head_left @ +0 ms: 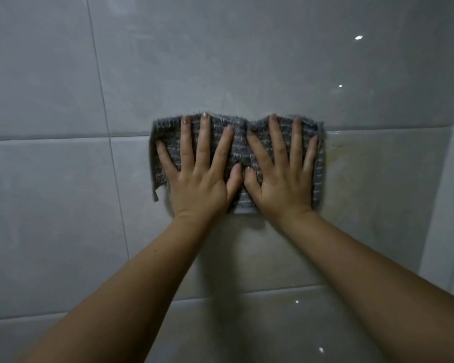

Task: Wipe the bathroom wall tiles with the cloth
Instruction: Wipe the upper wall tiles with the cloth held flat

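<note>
Head view: the left hand (199, 179) and right hand (281, 179) lie side by side, thumbs almost touching. Each grip is open, with fingers straight and spread, pressing the grey cloth (240, 142) flat against the wall tiles (220, 61) across a horizontal grout line (63, 138). For an even wipe, apply steady palm pressure, move both hands together and overlap passes, so the cloth does not bunch at its middle. A yellowish mark (337, 153) lies just right of the cloth. Open tile extends upward and left; a pale vertical edge (440, 205) limits travel on the right.
</note>
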Motion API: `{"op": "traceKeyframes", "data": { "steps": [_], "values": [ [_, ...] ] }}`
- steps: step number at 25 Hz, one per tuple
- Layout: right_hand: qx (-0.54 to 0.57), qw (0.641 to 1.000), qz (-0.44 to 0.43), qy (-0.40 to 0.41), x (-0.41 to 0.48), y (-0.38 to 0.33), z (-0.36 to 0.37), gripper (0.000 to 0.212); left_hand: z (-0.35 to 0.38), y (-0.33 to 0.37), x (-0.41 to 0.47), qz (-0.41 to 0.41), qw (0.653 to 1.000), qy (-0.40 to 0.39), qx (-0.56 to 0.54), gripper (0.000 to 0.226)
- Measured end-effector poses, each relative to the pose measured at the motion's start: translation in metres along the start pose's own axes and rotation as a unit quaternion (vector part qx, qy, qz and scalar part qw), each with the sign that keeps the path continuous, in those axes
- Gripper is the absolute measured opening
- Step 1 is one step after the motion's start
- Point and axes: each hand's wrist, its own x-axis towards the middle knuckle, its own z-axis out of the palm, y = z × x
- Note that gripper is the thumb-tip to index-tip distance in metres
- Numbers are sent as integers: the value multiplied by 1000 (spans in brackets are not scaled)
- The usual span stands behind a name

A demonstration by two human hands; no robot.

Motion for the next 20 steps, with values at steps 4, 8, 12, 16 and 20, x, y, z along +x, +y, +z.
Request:
{"op": "traceKeyframes", "data": {
  "steps": [4, 8, 12, 16, 20],
  "values": [
    [-2, 999, 39, 5, -19, 28, -1, 60, 7, 32, -12, 4, 1000, 1, -17, 61],
    [3, 1000, 0, -17, -83, 30, 6, 57, 15, 44, -69, 64, 998, -14, -9, 60],
    [17, 1000, -13, -4, -59, 47, 3, 51, 15, 62, -42, 47, 999, -1, -17, 61],
    [8, 1000, 26, 6, -22, 92, -6, 50, 18, 102, 10, 1, 999, 6, -35, 58],
    [5, 999, 49, 15, -55, 107, -3, 52, 25, 123, -24, 22, 999, -3, -32, 58]
  ]
}}
